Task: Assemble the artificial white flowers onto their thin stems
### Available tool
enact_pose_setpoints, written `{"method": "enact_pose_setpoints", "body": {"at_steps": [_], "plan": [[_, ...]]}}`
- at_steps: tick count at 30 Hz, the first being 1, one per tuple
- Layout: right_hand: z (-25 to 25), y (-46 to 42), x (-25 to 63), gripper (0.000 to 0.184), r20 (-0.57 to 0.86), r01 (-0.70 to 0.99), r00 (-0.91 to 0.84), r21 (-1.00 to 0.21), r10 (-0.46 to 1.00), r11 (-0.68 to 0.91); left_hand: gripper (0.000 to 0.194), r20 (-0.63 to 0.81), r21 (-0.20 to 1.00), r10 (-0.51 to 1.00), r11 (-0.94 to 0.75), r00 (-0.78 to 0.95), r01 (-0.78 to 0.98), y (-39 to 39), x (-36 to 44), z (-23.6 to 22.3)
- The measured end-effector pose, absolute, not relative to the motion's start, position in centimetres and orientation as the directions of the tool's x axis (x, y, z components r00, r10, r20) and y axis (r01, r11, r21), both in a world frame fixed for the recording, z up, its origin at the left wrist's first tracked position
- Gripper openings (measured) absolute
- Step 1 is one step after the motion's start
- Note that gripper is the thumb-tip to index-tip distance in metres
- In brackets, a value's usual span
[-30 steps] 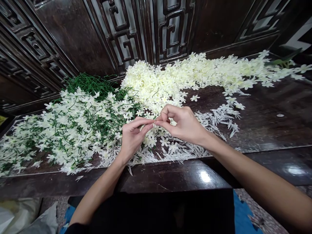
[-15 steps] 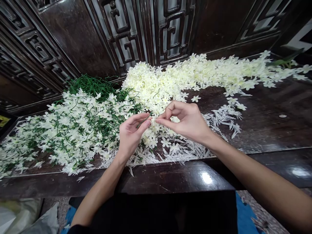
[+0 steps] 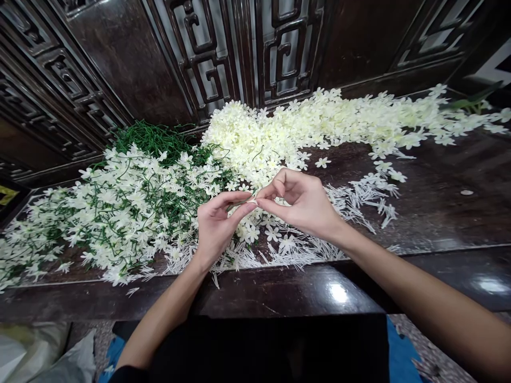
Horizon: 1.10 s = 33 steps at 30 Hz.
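My left hand (image 3: 217, 226) and my right hand (image 3: 303, 205) meet fingertip to fingertip just above the dark wooden table (image 3: 439, 213). The left thumb and forefinger pinch a thin green stem (image 3: 238, 202). The right hand pinches a tiny piece at the stem's end, too small to name. Under the hands lie loose cream flowers (image 3: 271, 233) and thin white plastic pieces (image 3: 303, 250). Left of my hands spreads a heap of flowers on green stems (image 3: 123, 207). Behind my hands is a big pile of cream blossoms (image 3: 259, 138).
The cream blossoms stretch along the back to the right (image 3: 399, 114). A carved dark wooden screen (image 3: 215, 53) stands right behind the table. More white plastic pieces (image 3: 367, 191) lie to the right. A pale bag (image 3: 35, 351) sits on the floor at lower left.
The fingertips touched, parted slightly half a second ago, and now meet again. The view has shifted a little; the piles have not moved.
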State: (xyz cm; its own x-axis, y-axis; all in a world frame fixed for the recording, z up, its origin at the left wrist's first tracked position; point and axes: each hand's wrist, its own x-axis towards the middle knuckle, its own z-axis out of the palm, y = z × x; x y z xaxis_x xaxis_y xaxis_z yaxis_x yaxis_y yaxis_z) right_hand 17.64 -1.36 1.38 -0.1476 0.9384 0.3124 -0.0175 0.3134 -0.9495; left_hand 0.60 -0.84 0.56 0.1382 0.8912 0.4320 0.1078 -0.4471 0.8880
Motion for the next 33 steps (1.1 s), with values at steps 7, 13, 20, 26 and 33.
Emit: {"method": "enact_pose_setpoints", "body": {"at_steps": [7, 13, 20, 26, 33], "plan": [[1.1, -1.4, 17.4, 0.032, 0.304, -0.009, -0.131, -0.952, 0.944, 0.305, 0.022, 0.486, 0.834, 0.857, -0.513, 0.173, 0.202, -1.0, 0.5, 1.0], [1.6, -1.2, 17.8, 0.031, 0.264, 0.019, -0.124, -0.963, 0.956, 0.268, 0.022, 0.447, 0.871, 0.882, -0.467, 0.153, 0.151, -0.7, 0.3, 1.0], [1.9, -0.8, 18.0, 0.021, 0.186, 0.055, -0.192, -0.978, 0.964, 0.199, 0.018, 0.409, 0.899, 0.905, -0.421, 0.118, 0.116, -0.5, 0.3, 1.1], [1.7, -0.4, 18.4, 0.03, 0.113, 0.028, -0.251, -0.992, 0.961, 0.124, 0.016, 0.41, 0.898, 0.904, -0.424, 0.121, 0.119, -0.5, 0.2, 1.0], [1.7, -0.6, 17.9, 0.027, 0.065, -0.012, -0.361, -0.998, 0.93, 0.065, 0.018, 0.403, 0.902, 0.899, -0.422, 0.172, 0.094, -0.7, 0.3, 1.1]]}}
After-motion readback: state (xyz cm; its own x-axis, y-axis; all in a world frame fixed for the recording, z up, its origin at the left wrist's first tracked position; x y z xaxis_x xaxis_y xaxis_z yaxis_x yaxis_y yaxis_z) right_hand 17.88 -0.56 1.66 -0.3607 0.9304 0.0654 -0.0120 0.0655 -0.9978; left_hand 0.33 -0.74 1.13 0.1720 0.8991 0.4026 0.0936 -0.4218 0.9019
